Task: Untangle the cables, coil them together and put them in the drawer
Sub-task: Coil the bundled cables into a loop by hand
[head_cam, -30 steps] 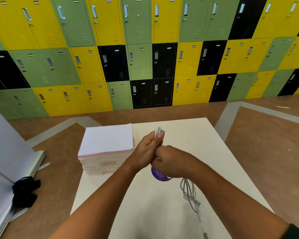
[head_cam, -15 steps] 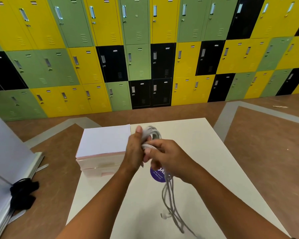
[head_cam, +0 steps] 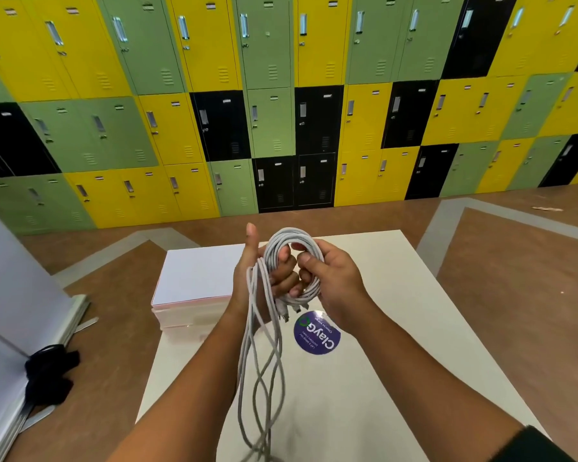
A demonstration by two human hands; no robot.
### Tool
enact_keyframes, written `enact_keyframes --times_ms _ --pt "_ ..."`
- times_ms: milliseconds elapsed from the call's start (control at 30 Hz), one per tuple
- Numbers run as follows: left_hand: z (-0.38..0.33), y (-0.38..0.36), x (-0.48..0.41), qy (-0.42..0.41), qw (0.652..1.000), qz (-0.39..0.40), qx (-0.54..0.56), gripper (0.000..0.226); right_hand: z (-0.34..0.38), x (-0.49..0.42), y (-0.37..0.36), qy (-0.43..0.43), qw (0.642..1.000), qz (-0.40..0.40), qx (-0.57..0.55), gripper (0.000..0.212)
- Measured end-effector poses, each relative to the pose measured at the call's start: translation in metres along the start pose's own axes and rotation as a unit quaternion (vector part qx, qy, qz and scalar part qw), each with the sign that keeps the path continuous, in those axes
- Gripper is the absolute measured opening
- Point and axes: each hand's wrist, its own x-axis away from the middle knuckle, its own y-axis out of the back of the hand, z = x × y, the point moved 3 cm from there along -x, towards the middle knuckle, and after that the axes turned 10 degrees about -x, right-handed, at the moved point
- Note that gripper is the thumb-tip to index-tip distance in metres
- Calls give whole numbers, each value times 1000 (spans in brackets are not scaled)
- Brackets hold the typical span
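We find both hands raised above the far half of the white table (head_cam: 391, 368). The grey cables (head_cam: 270, 256) are off the surface, held between the two hands.

Left hand (head_cam: 239, 281): the thumb stands straight up and the fingers curl through the middle of the coil, so it grips the cables. Right hand (head_cam: 337, 281): thumb and fingers close round the right side of the same coil and hold it firmly.

Several turns are wound into a rough ring. The connector ends (head_cam: 286, 313) dangle just below the ring. The uncoiled remainder leaves the left side of the coil, crosses the left wrist and hangs in loose, crossing strands down past the bottom edge of the view. We cannot tell where those strands end.

The drawer box (head_cam: 194, 315), white on top with a pale front, sits on the far left corner of the table, just beside the left hand. No cable touches it. A round purple sticker (head_cam: 317, 332) lies flat on the table under the right wrist.

Yellow, green and black lockers (head_cam: 271, 121) line the wall behind.
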Motion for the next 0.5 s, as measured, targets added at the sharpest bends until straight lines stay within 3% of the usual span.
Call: enact_keyframes --times_ms 100,200,367,500 --pt "0 11 3 22 997 -66 -44 50 -5 1 0 -35 994 30 -101 16" --pt "5 11 -1 33 999 -13 12 52 -9 -1 -1 -63 988 15 -143 25" --pt "16 5 -8 52 997 16 46 61 -11 -3 -2 -114 965 -173 -159 54" --pt "17 -4 -11 46 995 40 85 66 -7 -1 -5 -102 934 -252 -230 40"
